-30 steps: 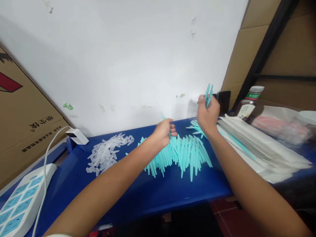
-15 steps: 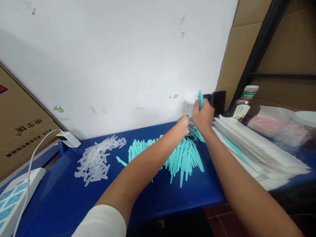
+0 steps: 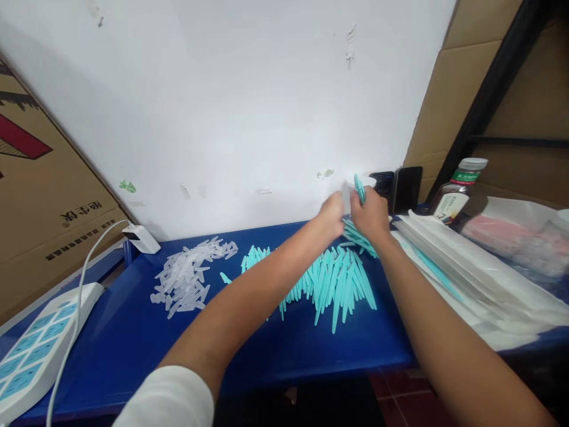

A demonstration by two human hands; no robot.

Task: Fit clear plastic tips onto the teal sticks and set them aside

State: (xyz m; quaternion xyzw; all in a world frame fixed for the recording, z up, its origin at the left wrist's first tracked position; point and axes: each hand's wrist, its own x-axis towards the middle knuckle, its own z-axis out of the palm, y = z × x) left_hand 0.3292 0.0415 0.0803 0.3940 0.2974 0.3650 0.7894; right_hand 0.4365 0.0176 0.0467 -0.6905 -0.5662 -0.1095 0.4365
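Note:
My right hand (image 3: pixel 370 212) is closed around a few slim turquoise plastic sticks (image 3: pixel 359 188), their ends pointing up out of the fist. Just left of it, my left hand (image 3: pixel 332 213) is curled and slightly blurred; its fingertips are hidden, so what it holds cannot be made out. Below both hands lies a small bunch of turquoise sticks (image 3: pixel 361 238). A bigger spread of the same tapered sticks (image 3: pixel 340 284) fans out on the blue table (image 3: pixel 306 350), partly covered by my left forearm. Further left is a heap of translucent plastic pieces (image 3: pixel 184 276), like small caps.
A clear jar with a white lid (image 3: pixel 370 181) and two phones (image 3: pixel 407 188) stand by the wall behind my right hand. White sleeves (image 3: pixel 480 267), a brown bottle (image 3: pixel 457 193) and a pink bag (image 3: pixel 511 237) are at right. A power strip (image 3: pixel 48 338) and carton (image 3: pixel 53 196) are at left.
The view has turned a little left, so everything sits further right. The sticks in my right hand have tilted and sunk lower. My left hand stays close beside it, still curled.

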